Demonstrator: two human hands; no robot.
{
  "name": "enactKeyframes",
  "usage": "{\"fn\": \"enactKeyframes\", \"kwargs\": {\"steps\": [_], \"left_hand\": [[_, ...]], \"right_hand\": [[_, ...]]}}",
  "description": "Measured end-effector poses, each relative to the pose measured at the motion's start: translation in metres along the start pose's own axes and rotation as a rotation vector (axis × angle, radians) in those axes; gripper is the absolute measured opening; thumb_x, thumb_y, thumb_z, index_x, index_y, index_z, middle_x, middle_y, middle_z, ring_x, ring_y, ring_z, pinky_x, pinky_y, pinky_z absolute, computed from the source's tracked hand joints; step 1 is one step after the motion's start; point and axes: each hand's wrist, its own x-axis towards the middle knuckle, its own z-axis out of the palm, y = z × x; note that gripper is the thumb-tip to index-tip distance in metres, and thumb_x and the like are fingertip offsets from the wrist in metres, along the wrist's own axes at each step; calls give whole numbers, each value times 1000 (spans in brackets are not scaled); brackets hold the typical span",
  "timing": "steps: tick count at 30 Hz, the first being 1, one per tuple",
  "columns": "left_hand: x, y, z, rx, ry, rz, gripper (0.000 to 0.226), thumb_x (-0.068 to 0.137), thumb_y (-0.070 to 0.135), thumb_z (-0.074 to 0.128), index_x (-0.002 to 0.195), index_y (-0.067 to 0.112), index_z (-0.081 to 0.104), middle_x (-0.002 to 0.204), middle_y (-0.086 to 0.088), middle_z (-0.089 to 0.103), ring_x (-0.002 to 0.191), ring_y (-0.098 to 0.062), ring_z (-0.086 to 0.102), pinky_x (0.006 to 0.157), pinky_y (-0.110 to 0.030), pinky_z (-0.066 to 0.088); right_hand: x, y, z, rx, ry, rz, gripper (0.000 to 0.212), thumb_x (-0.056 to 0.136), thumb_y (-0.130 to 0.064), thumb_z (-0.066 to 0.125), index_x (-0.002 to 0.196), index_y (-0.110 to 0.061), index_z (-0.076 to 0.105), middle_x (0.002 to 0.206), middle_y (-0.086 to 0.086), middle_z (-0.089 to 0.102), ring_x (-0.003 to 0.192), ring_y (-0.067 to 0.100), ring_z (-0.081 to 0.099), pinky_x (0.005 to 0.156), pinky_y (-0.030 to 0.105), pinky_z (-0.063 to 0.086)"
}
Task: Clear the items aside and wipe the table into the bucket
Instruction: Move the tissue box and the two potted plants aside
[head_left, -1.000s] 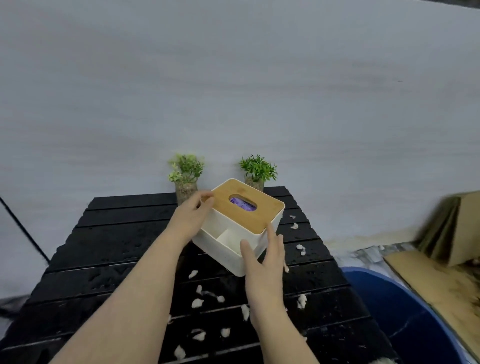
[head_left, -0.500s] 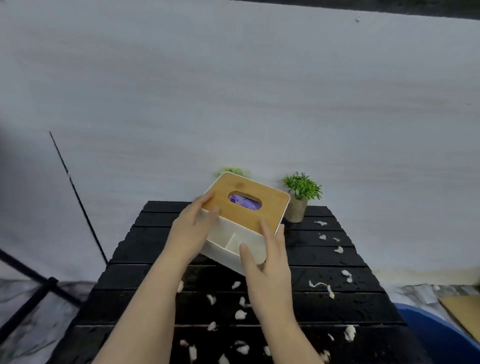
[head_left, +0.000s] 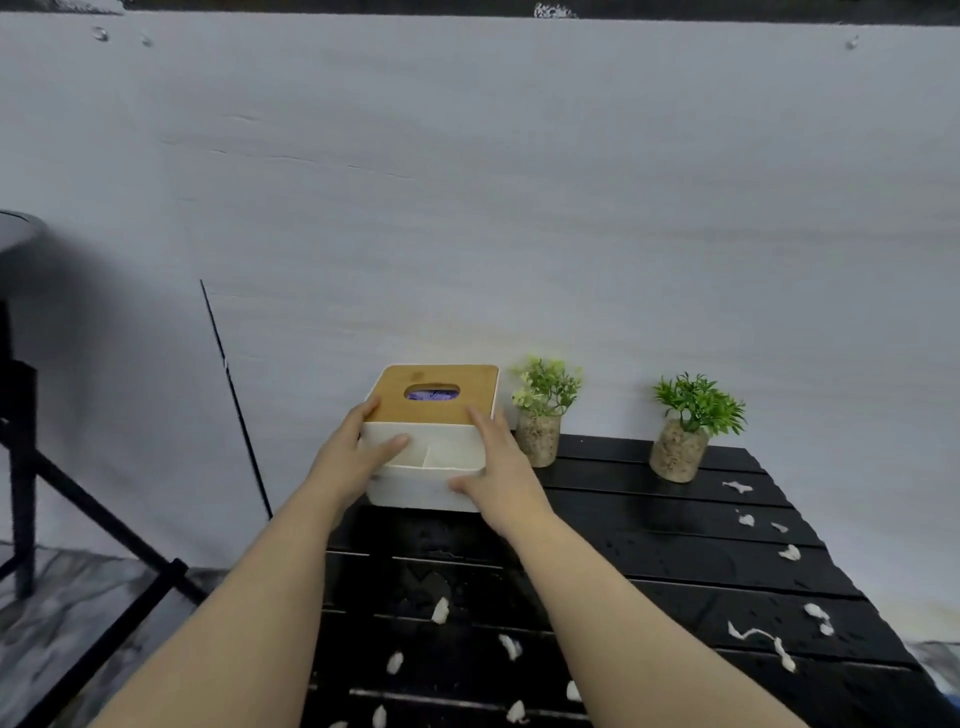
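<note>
A tissue box sits at the far left corner of the bench, held between both hands. Whether its base rests on the slats or hangs just above them cannot be told. The box is a squarish white plastic tub with rounded corners and a flat, honey-coloured wooden lid; an oval slot in the lid shows something purple inside. Its near side has an open tray split into two compartments.

The left grip clasps the box's left side, fingers reaching up to the lid edge and thumb laid across the tray rim. The right grip clasps the right side, fingers along the lid's corner and thumb pressed on the smooth front wall.

The bench is made of black slats, glossy with wet patches. Small crumpled white scraps lie scattered over its near and right parts. Just right of the box stands a leafy green plant in a cylinder of gravel; a second plant stands further right.
</note>
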Motion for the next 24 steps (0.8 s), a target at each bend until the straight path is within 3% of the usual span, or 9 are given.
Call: {"fn": "enactKeyframes", "kwargs": {"steps": [3, 6, 9, 11, 13, 15, 17, 20, 24], "left_hand": [[13, -10, -2, -14, -22, -16, 70, 79, 27, 70, 138, 36, 33, 136, -3, 46, 116, -21, 49, 95, -34, 43], [24, -12, 0, 14, -40, 11, 70, 81, 20, 67, 141, 30, 31, 142, -3, 40, 123, -23, 45, 103, -39, 41], [29, -9, 1, 54, -55, 7, 73, 83, 17, 65, 143, 25, 26, 148, -4, 33, 129, -24, 39, 107, -41, 37], [31, -2, 3, 166, 3, 38, 76, 83, 18, 65, 145, 24, 21, 153, -4, 22, 137, -22, 28, 112, -41, 29], [25, 12, 12, 361, 156, 159, 71, 84, 23, 63, 143, 24, 24, 154, -4, 19, 141, -21, 20, 114, -40, 22], [13, 34, 32, 467, 315, 358, 55, 85, 21, 59, 136, 19, 39, 146, -7, 34, 135, -25, 29, 109, -38, 26], [0, 56, 63, 371, 340, 470, 39, 84, 15, 56, 123, 16, 49, 132, -7, 45, 121, -26, 43, 101, -34, 34], [-13, 80, 117, 55, 171, 348, 31, 85, 18, 58, 113, 23, 46, 118, -3, 50, 98, -19, 52, 80, -32, 43], [-14, 72, 168, -119, -9, 22, 52, 82, 18, 66, 127, 15, 40, 103, 6, 52, 81, -7, 51, 63, -21, 39]], "right_hand": [[8, 6, 10, 12, -10, 40, 83, 82, -8, 65, 145, -32, 17, 158, -6, 0, 138, 16, 26, 90, 18, 32], [13, 13, 17, 48, 3, 60, 83, 83, -9, 65, 145, -33, 16, 157, -8, -1, 137, 17, 28, 89, 18, 32], [15, 12, 15, 48, -17, 62, 83, 84, -12, 65, 146, -33, 14, 158, -7, -2, 140, 16, 22, 96, 21, 31], [10, 13, 6, 89, 0, 37, 82, 84, -18, 66, 146, -33, 15, 157, -6, 6, 141, 13, 18, 104, 25, 26], [0, 17, -10, 143, 118, 16, 71, 84, -26, 65, 142, -32, 25, 150, -8, 29, 135, 10, 29, 105, 28, 30], [-16, 29, -34, 197, 320, 61, 45, 87, -28, 60, 128, -30, 43, 130, -10, 50, 115, 8, 50, 91, 24, 43], [-30, 48, -61, 214, 500, 129, 20, 88, -26, 57, 108, -26, 51, 109, -3, 59, 89, 7, 56, 68, 18, 44], [-39, 83, -99, 188, 659, 230, 13, 88, -23, 56, 100, -21, 51, 97, 3, 59, 81, 10, 55, 60, 17, 39], [-33, 118, -131, 140, 743, 337, 25, 81, -25, 64, 96, -18, 45, 97, 5, 57, 87, 23, 55, 58, 28, 36]]}}
